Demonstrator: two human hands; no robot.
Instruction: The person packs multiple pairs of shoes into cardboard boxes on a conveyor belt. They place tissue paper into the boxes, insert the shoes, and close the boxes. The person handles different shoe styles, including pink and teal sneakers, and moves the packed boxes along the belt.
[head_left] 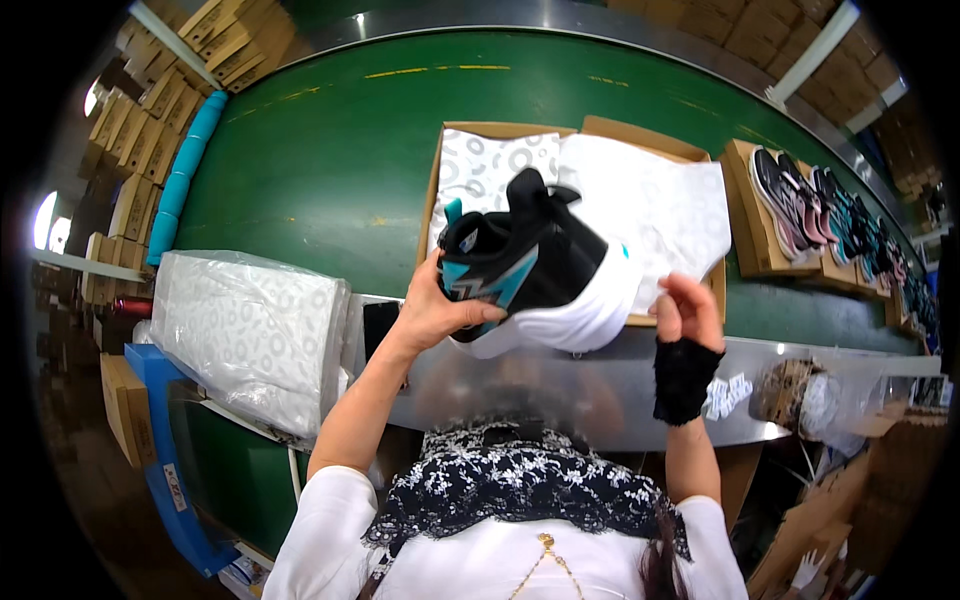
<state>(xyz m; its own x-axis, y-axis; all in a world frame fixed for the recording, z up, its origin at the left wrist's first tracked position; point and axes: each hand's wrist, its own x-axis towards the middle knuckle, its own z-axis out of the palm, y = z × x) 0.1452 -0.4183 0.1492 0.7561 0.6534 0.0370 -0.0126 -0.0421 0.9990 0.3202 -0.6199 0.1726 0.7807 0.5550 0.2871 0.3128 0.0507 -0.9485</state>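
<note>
My left hand (437, 310) grips a black sneaker (520, 262) with teal and white side markings and a thick white sole, holding it tilted above the near edge of an open cardboard shoe box (436, 190). My right hand (686, 310), with a black wrist wrap, pinches the edge of the white tissue paper (650, 205) that lines the box and drapes over its right side. A patterned grey-and-white sheet (485, 165) lies in the left half of the box.
The box sits on a green conveyor belt (330, 150) with a metal front ledge (560, 385). More open boxes with sneakers (800, 205) follow along the belt to the right. A plastic-wrapped stack of patterned paper (250, 335) sits at my left. Stacked cartons (135, 130) stand beyond.
</note>
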